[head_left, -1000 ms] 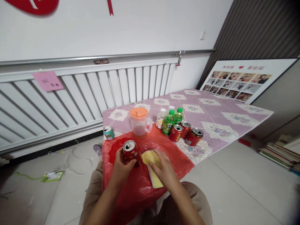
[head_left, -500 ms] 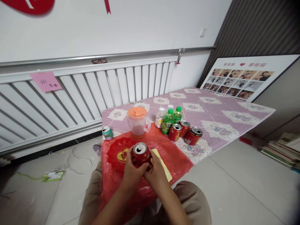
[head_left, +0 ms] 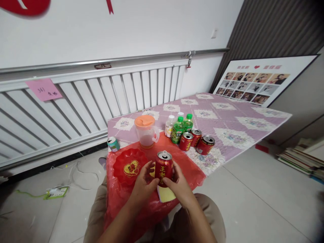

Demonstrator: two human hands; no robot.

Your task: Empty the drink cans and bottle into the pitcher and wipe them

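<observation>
A red drink can (head_left: 162, 168) with yellow characters stands upright in front of me, its top opened. My right hand (head_left: 180, 184) grips it from the right, thumb across the lower front and fingers around the side. At its left edge is my left hand (head_left: 144, 180), thumb tip at the can's lower front. The left fingers are loosely curved, with a narrow gap between them and the can. A yellow cloth or pad (head_left: 165, 194) lies below the can on the red plastic sheet (head_left: 121, 199). Left of my hands sits a red scalloped tray (head_left: 118, 165) with a heart design.
Behind the hands stands a clear pitcher (head_left: 146, 135) with an orange lid. Small bottles (head_left: 178, 131) and several red cans (head_left: 205, 145) are grouped to its right. A teal can (head_left: 113, 144) stands at the table's left edge. A radiator (head_left: 83, 104) lines the wall.
The can has moved right and turned so its large yellow characters face me. The left fingers have loosened from it, and the yellow cloth now shows below. The view has shifted slightly.
</observation>
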